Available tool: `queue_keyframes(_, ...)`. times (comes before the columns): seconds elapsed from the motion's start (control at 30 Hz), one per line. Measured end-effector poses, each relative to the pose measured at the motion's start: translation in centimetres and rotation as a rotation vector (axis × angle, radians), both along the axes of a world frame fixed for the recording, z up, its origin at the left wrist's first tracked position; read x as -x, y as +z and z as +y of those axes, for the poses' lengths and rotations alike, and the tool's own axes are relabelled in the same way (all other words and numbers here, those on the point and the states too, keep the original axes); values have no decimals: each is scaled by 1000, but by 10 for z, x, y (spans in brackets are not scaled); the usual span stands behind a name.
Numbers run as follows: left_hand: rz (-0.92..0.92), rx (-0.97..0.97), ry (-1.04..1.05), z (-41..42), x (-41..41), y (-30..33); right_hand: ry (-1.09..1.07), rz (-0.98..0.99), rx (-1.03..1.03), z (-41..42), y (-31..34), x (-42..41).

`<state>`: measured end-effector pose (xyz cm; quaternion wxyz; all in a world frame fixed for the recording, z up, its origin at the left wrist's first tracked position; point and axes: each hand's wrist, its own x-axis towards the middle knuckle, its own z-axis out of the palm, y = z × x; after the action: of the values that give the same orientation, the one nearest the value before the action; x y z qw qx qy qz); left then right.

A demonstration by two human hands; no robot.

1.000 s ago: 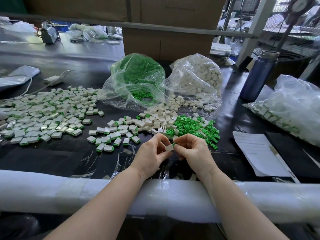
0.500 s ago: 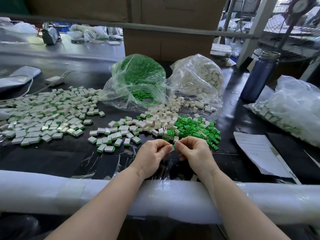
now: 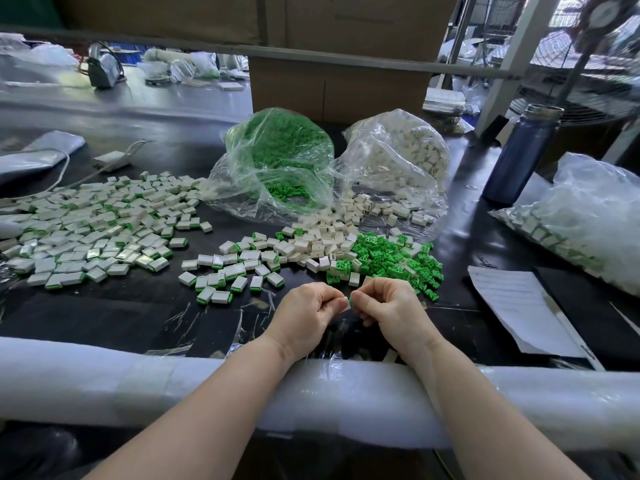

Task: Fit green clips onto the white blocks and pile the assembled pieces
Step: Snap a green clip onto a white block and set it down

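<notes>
head view: both bare forearms reach forward over a white foam-wrapped rail [image 3: 104, 386] at the near edge of the black worktop [image 3: 104, 317]. the left hand [image 3: 304, 315] and right hand [image 3: 389, 308] meet knuckles-up, fingers curled, together pinching a small white plastic block with a green clip [image 3: 347, 302] on its right end; it seems only partly seated. just beyond lie loose green plastic clips [image 3: 391, 259], bare white blocks [image 3: 322, 237], and further left a spread of assembled white-and-green pieces [image 3: 93, 230].
</notes>
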<state>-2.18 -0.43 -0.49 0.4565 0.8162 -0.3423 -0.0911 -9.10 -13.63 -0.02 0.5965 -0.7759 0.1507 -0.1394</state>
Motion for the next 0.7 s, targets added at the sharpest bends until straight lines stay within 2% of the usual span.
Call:
queue_keyframes(0.13, 14, -17, -10, 0, -1, 0, 29, 9, 93, 1, 0, 0)
queue_keyframes(0.4, 163, 115, -21, -2, 2, 4, -59, -124, -148, 0, -1, -1)
queue_keyframes(0.7, 227, 142, 7, -1, 2, 6, 33, -158, -150, 1, 0, 1)
